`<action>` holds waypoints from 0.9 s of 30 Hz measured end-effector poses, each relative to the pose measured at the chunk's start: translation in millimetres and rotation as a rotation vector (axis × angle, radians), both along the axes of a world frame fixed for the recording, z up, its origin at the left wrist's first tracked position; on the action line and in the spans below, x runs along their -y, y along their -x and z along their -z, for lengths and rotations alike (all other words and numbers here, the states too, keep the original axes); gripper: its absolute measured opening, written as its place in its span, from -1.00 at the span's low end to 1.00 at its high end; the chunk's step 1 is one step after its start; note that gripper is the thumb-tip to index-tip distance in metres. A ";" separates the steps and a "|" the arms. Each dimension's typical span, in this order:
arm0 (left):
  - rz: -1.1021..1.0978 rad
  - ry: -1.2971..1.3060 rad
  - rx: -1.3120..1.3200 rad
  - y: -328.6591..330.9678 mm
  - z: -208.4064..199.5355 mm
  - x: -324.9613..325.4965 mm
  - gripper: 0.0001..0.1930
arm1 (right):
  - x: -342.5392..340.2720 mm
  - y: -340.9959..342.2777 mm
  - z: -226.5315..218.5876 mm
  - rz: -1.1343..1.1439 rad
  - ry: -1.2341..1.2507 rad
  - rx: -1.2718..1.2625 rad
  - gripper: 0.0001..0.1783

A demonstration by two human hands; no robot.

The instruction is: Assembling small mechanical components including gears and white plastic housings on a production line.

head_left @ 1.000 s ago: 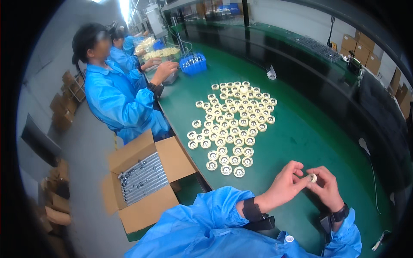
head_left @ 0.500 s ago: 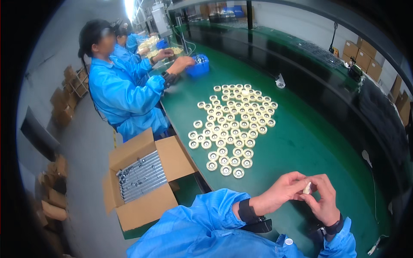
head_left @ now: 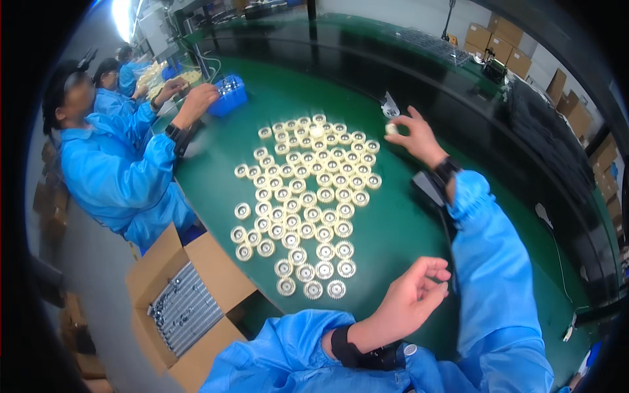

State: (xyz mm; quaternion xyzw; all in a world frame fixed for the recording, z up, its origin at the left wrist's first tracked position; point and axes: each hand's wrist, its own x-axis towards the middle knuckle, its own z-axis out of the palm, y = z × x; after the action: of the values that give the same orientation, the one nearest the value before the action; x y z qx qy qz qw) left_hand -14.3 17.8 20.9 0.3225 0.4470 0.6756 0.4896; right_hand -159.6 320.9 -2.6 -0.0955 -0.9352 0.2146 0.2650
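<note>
My right hand (head_left: pixel 422 139) reaches out over the far side of the green table, pinching a small cream gear (head_left: pixel 391 129) between thumb and forefinger, other fingers raised. Just left of it lies a large cluster of cream gears (head_left: pixel 325 195) with dark rings and metal centres, spread flat on the table. Close to my body, my left hand (head_left: pixel 407 302) hovers with loosely curled fingers, thumb apart, and nothing visible in it. The nearest gear (head_left: pixel 336 289) of the cluster lies to its left.
An open cardboard box (head_left: pixel 213 268) with rows of metal parts stands at the table's left edge. Farther along, a co-worker (head_left: pixel 124 170) in blue reaches toward a blue bin (head_left: pixel 226 96) of small parts. A black ledge (head_left: pixel 314 56) runs behind the green table (head_left: pixel 406 229).
My hands have separated. The right one has moved far forward with the gear, while the left stays near me and has loosened its fingers. The view has shifted to the right.
</note>
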 end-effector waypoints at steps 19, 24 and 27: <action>-0.384 -0.129 -0.321 9.3 -3.9 -3.8 -0.38 | 108.6 -207.0 -67.6 -0.225 1.035 0.087 -0.59; -0.408 -0.250 -0.752 4.0 -11.5 -6.5 -0.39 | 159.1 -272.1 -79.8 -0.262 1.206 0.043 -0.58; -0.458 -0.337 -0.923 -6.8 -15.0 -14.1 -0.41 | 165.8 -289.0 -82.6 -0.283 1.196 -0.022 -0.58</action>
State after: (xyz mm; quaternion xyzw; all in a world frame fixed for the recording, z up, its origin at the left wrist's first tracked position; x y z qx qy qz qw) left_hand -7.5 31.9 35.9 0.5543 0.5599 0.6154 0.0240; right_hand 129.4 155.1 80.0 -0.1006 -0.6533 0.7363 0.1443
